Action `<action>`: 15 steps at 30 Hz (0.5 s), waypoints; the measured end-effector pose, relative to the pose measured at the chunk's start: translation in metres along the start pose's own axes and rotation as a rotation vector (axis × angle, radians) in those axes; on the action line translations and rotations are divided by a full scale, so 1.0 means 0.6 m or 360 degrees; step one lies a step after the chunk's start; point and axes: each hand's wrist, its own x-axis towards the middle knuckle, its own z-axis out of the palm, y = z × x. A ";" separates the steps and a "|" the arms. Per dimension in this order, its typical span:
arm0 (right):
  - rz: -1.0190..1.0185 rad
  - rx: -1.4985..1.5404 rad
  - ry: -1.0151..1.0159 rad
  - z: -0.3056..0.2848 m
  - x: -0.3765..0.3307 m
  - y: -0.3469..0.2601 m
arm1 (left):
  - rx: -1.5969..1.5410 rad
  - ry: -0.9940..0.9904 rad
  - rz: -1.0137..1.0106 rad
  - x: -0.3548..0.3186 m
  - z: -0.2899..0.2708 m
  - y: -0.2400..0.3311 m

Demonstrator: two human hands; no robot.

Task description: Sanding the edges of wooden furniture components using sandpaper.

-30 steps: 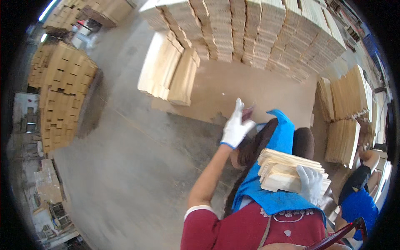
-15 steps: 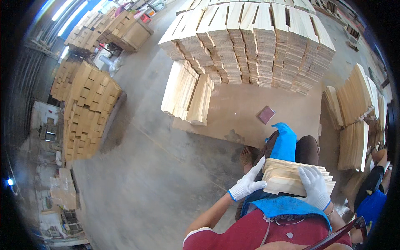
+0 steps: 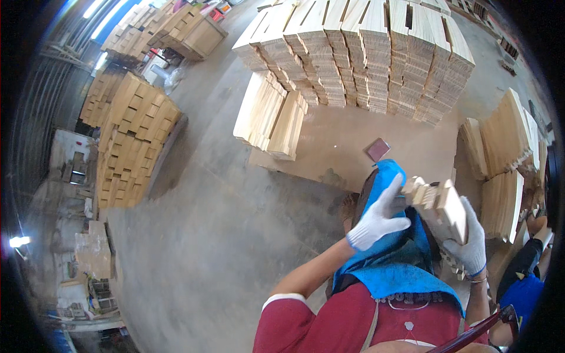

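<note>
A small bundle of pale wooden boards (image 3: 438,203) is held tilted above my lap, its stepped ends facing up. My right hand (image 3: 471,244), in a white knit glove, is closed round the bundle's right side, thumb and fingers gripping it. My left hand (image 3: 379,217), gloved likewise, is beside the bundle's left end with thumb and fingers apart. Whether its fingertips touch the wood I cannot tell. A blue apron (image 3: 406,288) covers my lap beneath both hands.
Ahead, a large stack of boards (image 3: 365,59) stands on a brown sheet (image 3: 329,132), with a shorter row of boards (image 3: 268,115) and a dark red block (image 3: 378,149). More boards (image 3: 500,141) stand at right, near another person's arm (image 3: 541,235). Stacked wood (image 3: 135,141) stands left.
The bundle has turned from lying level across my lap to a raised, tilted position. My left hand has come off its left end and moved forward; my right hand still grips it.
</note>
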 end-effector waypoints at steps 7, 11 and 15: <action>0.0040 0.0185 0.0125 -0.021 -0.024 0.010 | 0.0304 -0.0311 -0.0184 0.098 0.065 -0.104; 0.0102 0.0216 0.0249 -0.030 -0.034 0.008 | 0.0331 -0.0423 0.0051 0.115 0.092 -0.157; -0.0051 0.0457 0.0423 -0.052 0.004 -0.010 | 0.0665 -0.0270 0.0127 0.142 0.122 -0.127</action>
